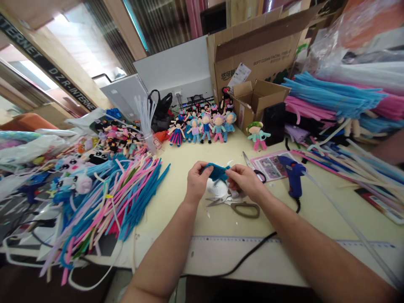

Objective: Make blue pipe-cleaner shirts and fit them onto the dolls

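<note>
My left hand (196, 182) and my right hand (245, 181) are both closed on a small piece of twisted blue pipe cleaner (217, 171), held between them just above the cream table (176, 210). Each hand pinches one end of the piece. Directly beneath the hands lie scissors with brown handles (235, 204). A blue glue gun (293, 176) rests on the table to the right of my right hand, its black cord running back toward me.
A heap of pink, blue and cream pipe cleaners (116, 198) covers the left side. Finished small dolls (202, 126) stand in a row at the back. Cardboard boxes (255, 54) sit behind them. More blue and pink stems (334, 94) are stacked right. A ruler strip (240, 240) edges the table.
</note>
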`<act>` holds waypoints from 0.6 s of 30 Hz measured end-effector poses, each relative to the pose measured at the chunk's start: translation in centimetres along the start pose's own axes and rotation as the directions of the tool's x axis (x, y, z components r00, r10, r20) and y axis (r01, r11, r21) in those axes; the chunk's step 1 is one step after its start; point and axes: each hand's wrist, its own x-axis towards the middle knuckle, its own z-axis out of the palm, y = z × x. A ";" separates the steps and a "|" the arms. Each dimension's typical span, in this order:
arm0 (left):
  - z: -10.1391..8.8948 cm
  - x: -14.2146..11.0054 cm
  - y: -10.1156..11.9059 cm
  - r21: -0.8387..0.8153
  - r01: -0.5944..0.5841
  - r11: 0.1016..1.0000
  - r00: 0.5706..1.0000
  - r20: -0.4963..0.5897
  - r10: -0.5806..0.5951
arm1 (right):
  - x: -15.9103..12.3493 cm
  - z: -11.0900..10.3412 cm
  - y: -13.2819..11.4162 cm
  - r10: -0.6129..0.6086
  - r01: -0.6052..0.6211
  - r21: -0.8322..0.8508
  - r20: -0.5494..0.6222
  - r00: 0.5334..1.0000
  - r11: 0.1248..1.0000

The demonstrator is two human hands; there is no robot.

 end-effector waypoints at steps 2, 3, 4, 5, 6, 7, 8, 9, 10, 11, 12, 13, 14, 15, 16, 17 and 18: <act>0.0 -0.4 0.1 0.196 -0.238 0.951 0.971 0.026 0.238 | -0.2 0.1 -0.1 0.097 -0.100 0.045 0.062 0.993 0.994; 0.0 -0.6 0.2 0.265 -0.347 0.900 0.937 0.066 0.342 | -0.2 0.1 -0.2 0.119 -0.129 0.091 0.116 0.986 0.987; 0.1 -0.8 0.3 0.315 -0.435 0.843 0.900 0.119 0.420 | -0.3 0.0 -0.3 0.119 -0.144 0.152 0.162 0.980 0.978; 0.2 -0.9 0.3 0.351 -0.499 0.792 0.866 0.179 0.466 | -0.4 -0.1 -0.3 0.099 -0.141 0.220 0.190 0.977 0.965; 0.3 -1.1 0.4 0.378 -0.541 0.751 0.841 0.238 0.486 | -0.4 -0.2 -0.4 0.074 -0.130 0.282 0.201 0.977 0.951; 0.4 -1.2 0.5 0.400 -0.566 0.721 0.825 0.288 0.487 | -0.3 -0.4 -0.4 0.052 -0.116 0.330 0.196 0.979 0.937; 0.5 -1.2 0.6 0.414 -0.580 0.702 0.814 0.331 0.478 | -0.3 -0.5 -0.5 0.040 -0.103 0.360 0.178 0.983 0.927; 0.5 -1.2 0.7 0.417 -0.586 0.695 0.808 0.366 0.462 | -0.2 -0.7 -0.5 0.034 -0.089 0.375 0.151 0.988 0.923; 0.5 -1.2 0.7 0.409 -0.579 0.705 0.810 0.386 0.442 | -0.1 -0.8 -0.5 0.029 -0.073 0.376 0.121 0.992 0.924; 0.5 -1.2 0.8 0.388 -0.557 0.734 0.822 0.384 0.420 | 0.0 -0.9 -0.4 0.020 -0.053 0.367 0.092 0.996 0.929; 0.4 -1.1 0.9 0.357 -0.512 0.782 0.847 0.359 0.391 | 0.1 -1.0 -0.4 0.005 -0.029 0.348 0.068 0.998 0.937; 0.3 -0.9 0.9 0.313 -0.441 0.841 0.885 0.306 0.350 | 0.1 -1.0 -0.4 -0.015 -0.003 0.323 0.054 0.998 0.947; 0.2 -0.7 0.8 0.256 -0.343 0.904 0.929 0.231 0.288 | 0.1 -0.9 -0.4 -0.036 0.020 0.292 0.051 0.998 0.956; 0.1 -0.5 0.6 0.181 -0.226 0.957 0.968 0.149 0.200 | 0.1 -0.9 -0.5 -0.057 0.041 0.260 0.053 0.997 0.965; 0.0 -0.3 0.4 0.091 -0.098 0.991 0.992 0.086 0.090 | 0.0 -0.8 -0.5 -0.077 0.062 0.229 0.058 0.995 0.971; -0.1 -0.1 0.2 -0.001 0.034 0.999 0.997 0.064 -0.034 | -0.1 -0.6 -0.6 -0.096 0.082 0.201 0.064 0.993 0.976; -0.2 0.1 -0.1 -0.077 0.163 0.984 0.984 0.090 -0.156 | -0.1 -0.5 -0.6 -0.115 0.100 0.175 0.074 0.991 0.980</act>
